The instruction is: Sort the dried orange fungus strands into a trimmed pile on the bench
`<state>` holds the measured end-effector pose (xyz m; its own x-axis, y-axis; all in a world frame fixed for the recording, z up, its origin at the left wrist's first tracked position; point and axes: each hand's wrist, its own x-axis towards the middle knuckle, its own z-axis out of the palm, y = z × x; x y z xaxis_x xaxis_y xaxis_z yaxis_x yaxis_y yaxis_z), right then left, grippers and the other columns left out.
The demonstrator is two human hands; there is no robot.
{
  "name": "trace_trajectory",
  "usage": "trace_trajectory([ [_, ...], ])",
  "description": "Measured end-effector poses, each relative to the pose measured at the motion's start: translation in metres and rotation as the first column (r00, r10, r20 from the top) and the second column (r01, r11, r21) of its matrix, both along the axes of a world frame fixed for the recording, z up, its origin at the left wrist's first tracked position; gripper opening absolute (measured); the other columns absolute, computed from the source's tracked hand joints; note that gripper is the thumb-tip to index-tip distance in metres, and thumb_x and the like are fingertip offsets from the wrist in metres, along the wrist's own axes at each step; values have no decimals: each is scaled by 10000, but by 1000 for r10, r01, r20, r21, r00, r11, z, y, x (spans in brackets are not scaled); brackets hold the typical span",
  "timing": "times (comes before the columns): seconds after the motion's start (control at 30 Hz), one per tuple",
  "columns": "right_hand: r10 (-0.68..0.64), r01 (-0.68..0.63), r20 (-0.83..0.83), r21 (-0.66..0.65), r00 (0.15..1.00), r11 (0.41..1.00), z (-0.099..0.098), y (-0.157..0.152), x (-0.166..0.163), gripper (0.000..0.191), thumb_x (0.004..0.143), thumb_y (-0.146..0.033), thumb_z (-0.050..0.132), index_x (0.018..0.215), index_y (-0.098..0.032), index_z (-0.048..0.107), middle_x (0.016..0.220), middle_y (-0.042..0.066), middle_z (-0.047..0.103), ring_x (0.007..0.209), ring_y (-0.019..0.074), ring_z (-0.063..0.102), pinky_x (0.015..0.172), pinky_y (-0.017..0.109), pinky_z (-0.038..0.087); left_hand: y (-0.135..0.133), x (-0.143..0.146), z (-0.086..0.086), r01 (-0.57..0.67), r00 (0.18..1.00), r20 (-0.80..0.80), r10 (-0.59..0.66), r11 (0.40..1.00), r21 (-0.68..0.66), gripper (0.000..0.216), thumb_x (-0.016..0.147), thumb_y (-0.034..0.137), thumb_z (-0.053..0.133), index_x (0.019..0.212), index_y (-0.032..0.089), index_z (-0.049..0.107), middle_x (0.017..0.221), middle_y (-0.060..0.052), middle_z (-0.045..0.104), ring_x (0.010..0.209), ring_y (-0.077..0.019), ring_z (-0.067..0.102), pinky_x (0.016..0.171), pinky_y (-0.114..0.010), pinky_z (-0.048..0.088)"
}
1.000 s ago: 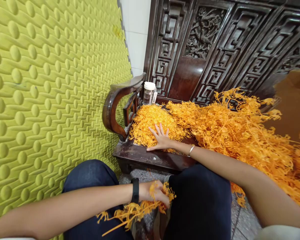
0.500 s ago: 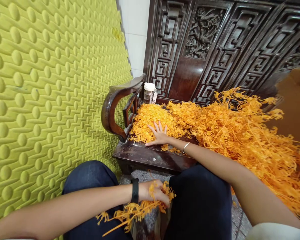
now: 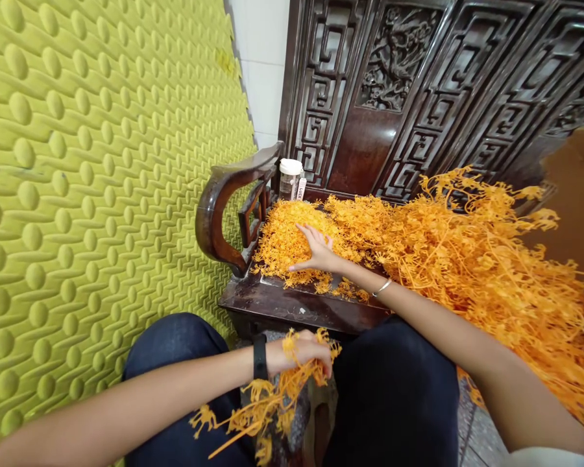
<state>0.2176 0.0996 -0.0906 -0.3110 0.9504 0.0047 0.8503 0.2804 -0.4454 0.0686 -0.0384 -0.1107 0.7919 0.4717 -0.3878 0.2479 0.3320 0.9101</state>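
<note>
My left hand (image 3: 302,353) hangs between my knees, its fingers closed round a bunch of orange plastic strips (image 3: 253,412) that trails down and to the left. My right hand (image 3: 318,251) reaches forward, fingers stretched out flat against a heap of small orange pieces (image 3: 292,227) on the dark wooden bench seat (image 3: 282,305). A much larger tangle of orange branched strips (image 3: 472,259) covers the seat to the right of that hand.
A clear jar with a white lid (image 3: 290,178) stands at the back left corner of the seat, beside the curved armrest (image 3: 219,207). The carved backrest (image 3: 418,84) rises behind. A green padded mat (image 3: 92,168) fills the left. My knees in dark trousers sit below.
My right hand has slid further up and right into the small heap, its fingers now closer together. My left hand rose slightly with its bunch.
</note>
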Motion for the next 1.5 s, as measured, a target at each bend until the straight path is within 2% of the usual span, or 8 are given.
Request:
trace_trajectory([
  [0.27,-170,204,-293,89,941,975,16,6,21,536,650,-472,696,1081,-167,603,1335,149,427,1274,336,367,1063,536,205,52,-22,56,-133,977,161,139,990,-47,189,659,279,497,633,151,633,585,-14,599,493,-93,461,473,-223,318],
  [0.43,-164,201,-422,43,891,979,25,3,26,213,712,-299,648,844,-131,640,1175,151,552,1061,254,564,968,432,397,85,-45,69,-117,979,188,85,979,167,205,759,291,559,820,136,678,790,-34,665,682,-125,563,695,-273,438],
  [0.57,24,-43,-554,-21,832,999,49,-19,14,253,819,-375,539,871,-152,644,993,94,649,895,177,630,881,360,468,97,-54,61,-127,983,162,88,960,249,239,784,307,599,946,150,679,894,-44,683,752,-135,586,821,-317,420],
  [0.73,292,-399,-583,-60,758,915,68,-42,5,288,713,-318,702,946,-165,628,902,41,650,806,136,612,808,314,481,98,-51,56,-119,986,144,84,959,256,242,778,343,608,864,139,705,860,-53,698,727,-144,591,756,-301,430],
  [0.9,373,-414,-562,59,739,908,65,-41,5,130,716,-247,699,724,-161,602,811,13,578,771,113,559,758,289,459,99,-48,61,-242,964,173,201,933,266,175,737,278,634,712,116,697,742,-51,686,700,-137,578,730,-276,424],
  [1.03,304,-424,-733,24,609,906,59,-37,4,141,752,-256,657,722,-170,550,964,36,593,932,135,562,839,310,445,96,-46,64,-284,950,187,249,940,191,186,746,286,625,688,113,664,674,-30,644,636,-123,563,647,-264,435],
  [1.2,132,-243,-867,13,481,970,51,-32,1,254,679,-307,716,677,-175,499,701,-17,569,665,91,521,677,277,422,90,-41,61,-418,875,225,428,904,-93,169,710,254,690,686,98,631,580,11,558,505,-58,471,482,-182,323],
  [1.5,-20,144,-774,92,633,985,50,-26,-4,265,655,-262,697,619,-189,444,567,-41,485,555,95,464,582,277,387,88,-21,54,-532,797,192,573,816,-227,199,725,275,680,679,93,615,513,39,463,379,-18,355,368,-171,187],
])
